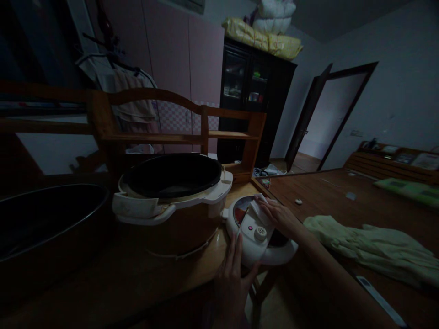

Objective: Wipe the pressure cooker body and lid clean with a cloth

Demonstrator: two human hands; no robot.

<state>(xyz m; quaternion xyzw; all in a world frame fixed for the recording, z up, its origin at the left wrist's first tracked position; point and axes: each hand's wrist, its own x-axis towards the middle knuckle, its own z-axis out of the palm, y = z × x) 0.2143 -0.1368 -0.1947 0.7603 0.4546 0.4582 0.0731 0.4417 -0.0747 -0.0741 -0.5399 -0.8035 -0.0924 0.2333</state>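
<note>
A white pressure cooker lid (pixel 255 246) with a dark glossy panel, a round valve knob and a small pink button lies at the table's right edge. My left hand (pixel 233 269) holds its near left rim, fingers pointing up along it and thumb apart. With its fingers together, my right hand (pixel 272 212) presses a white wipe (pixel 257 209) against the lid's far side. Part of the wipe is hidden under those fingers. Left of the lid stands the open cooker body (pixel 185 224), with a white rim and a dark inner pot (pixel 171 178).
At the far left sits a large dark pot (pixel 55 228). A wooden shelf rail (pixel 157 137) runs behind the cooker on the wooden table (pixel 195 269). To the right, a lower brown surface (pixel 329 192) carries a pale green cloth (pixel 370 242) and a long whitish strip (pixel 380 299).
</note>
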